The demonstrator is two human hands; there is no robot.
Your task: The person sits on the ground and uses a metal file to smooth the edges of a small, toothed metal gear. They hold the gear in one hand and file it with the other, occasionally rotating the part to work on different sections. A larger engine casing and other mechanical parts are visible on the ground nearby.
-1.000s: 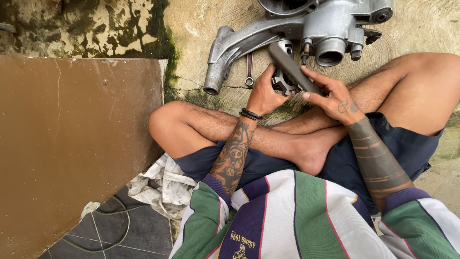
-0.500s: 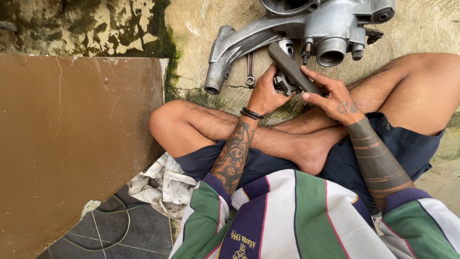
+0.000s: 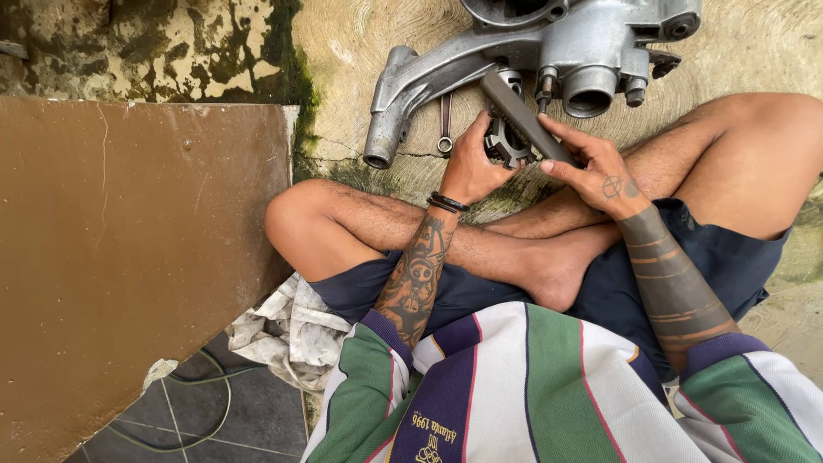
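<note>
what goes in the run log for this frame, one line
left hand: grips toothed metal part | right hand: holds flat grey bar across it | engine casing: on ground ahead | spanner: beside casing

Striped shirt (image 3: 549,394) in green, white and purple, dark blue shorts (image 3: 617,291), black wristbands (image 3: 447,203), tattooed forearms, small tattoos on right hand (image 3: 600,171), bare feet
</note>
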